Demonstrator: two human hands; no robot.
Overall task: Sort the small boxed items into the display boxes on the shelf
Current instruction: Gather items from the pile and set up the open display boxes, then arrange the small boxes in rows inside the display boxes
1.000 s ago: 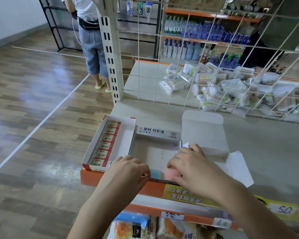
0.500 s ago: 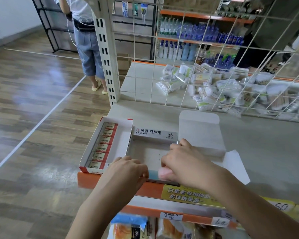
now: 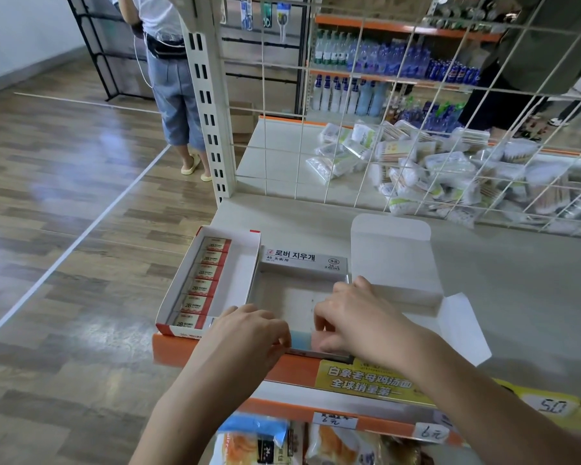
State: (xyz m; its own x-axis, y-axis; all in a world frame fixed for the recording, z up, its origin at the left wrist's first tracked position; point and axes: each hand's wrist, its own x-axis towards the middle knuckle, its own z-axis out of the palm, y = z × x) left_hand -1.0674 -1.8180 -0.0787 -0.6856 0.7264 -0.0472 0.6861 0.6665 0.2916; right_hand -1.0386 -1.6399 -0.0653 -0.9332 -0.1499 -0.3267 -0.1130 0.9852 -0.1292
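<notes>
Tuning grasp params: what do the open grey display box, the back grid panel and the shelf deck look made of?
Grey display box: thin matte paperboard, judging by its folded white flaps and printed face.
Grid panel: looks like white-coated metal wire; thin crossing rods.
Shelf deck: smooth, flat, off-white, probably painted sheet metal, though laminate can't be ruled out.

Shelf [image 3: 483, 263]: carries two display boxes at its front left edge, side by side.
Left display box [image 3: 245, 263]: a row of small boxed items [image 3: 203, 280] runs front to back along its left wall.
Right display box [image 3: 292, 297]: just beside the left one; its open lid [image 3: 393, 256] lies to the right.
Hands: left hand [image 3: 249, 333] and right hand [image 3: 356, 320] at the right box's front edge.
Wire grid [image 3: 399, 129]: behind the boxes; packets [image 3: 416, 169] piled beyond it.
</notes>
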